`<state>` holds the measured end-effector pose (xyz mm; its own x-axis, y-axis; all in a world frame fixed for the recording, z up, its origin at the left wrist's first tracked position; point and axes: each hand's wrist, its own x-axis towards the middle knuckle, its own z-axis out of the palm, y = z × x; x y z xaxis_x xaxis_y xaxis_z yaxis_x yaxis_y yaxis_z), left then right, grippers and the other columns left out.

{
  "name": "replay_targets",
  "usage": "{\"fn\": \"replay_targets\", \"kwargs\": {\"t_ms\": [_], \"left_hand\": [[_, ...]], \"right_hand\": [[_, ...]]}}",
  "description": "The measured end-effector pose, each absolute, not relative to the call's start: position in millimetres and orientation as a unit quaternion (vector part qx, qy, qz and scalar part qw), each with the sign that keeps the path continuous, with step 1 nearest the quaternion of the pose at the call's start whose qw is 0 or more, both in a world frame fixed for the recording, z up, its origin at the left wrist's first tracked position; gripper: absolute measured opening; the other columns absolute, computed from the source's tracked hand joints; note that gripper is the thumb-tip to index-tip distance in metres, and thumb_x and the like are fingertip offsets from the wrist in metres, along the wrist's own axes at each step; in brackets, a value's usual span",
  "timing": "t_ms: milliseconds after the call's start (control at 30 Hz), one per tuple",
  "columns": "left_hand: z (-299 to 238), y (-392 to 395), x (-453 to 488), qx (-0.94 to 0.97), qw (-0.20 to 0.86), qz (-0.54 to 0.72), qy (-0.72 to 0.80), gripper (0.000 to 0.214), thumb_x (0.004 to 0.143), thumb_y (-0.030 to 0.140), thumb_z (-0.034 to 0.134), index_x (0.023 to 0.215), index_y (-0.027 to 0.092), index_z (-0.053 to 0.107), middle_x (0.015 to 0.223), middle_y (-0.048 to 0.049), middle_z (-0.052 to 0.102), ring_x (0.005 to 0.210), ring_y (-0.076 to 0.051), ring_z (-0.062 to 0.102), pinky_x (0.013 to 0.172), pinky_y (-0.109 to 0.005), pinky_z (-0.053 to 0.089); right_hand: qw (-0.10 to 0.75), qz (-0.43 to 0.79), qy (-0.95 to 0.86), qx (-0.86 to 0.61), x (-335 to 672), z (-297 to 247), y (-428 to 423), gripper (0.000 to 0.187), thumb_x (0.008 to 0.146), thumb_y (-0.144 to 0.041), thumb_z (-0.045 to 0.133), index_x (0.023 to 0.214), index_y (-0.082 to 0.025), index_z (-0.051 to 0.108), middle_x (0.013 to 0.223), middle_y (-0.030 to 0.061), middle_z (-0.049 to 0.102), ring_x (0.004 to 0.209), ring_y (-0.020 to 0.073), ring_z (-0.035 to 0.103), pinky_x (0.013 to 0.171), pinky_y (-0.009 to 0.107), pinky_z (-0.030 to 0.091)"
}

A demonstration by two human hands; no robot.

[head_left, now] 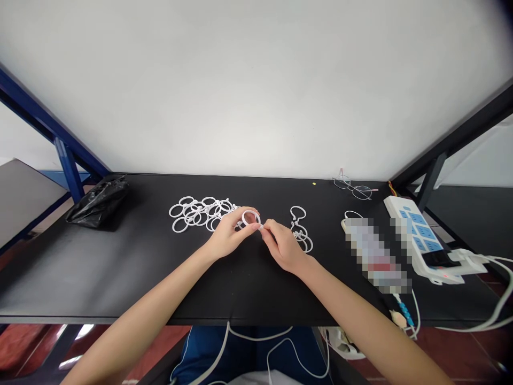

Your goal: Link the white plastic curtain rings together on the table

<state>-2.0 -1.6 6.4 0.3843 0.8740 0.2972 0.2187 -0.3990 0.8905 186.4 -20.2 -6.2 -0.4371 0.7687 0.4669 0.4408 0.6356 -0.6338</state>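
Note:
Between my two hands, above the black table, is a white plastic ring (pixel 244 215). My left hand (pixel 230 233) is closed on the ring's lower rim, with its thumb in front and fingers behind. The fingertips of my right hand (pixel 282 246) pinch the small end piece at the ring's right side; its exact shape is hidden by the fingers. A pile of similar white rings (pixel 195 217) lies just left of my left hand. Beyond my right hand, a smaller group of white rings with hook-like ends (pixel 306 233) rests on the table, partly covered by that hand.
On the black table (pixel 132 278), a crumpled black plastic bag (pixel 100 203) sits at far left. To the right are eyeglasses (pixel 362 192), a blurred phone (pixel 377 256) with a cable and a white power strip (pixel 422 235). White cords (pixel 224 347) hang at the front edge.

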Motion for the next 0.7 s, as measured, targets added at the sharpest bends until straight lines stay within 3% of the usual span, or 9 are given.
{"fn": "replay_targets", "kwargs": {"t_ms": [700], "left_hand": [[1.6, -0.7, -0.5, 0.715, 0.4, 0.427, 0.383, 0.029, 0.09, 0.042, 0.058, 0.105, 0.017, 0.064, 0.078, -0.002, 0.057, 0.075, -0.016, 0.055, 0.074, -0.028, 0.044]], "right_hand": [[0.413, 0.216, -0.808, -0.361, 185.7, -5.5, -22.2, 0.021, 0.101, -0.024, 0.037, 0.081, -0.023, 0.044, 0.075, 0.0011, 0.05, 0.067, 0.0152, 0.051, 0.063, 0.03, 0.044]]}}
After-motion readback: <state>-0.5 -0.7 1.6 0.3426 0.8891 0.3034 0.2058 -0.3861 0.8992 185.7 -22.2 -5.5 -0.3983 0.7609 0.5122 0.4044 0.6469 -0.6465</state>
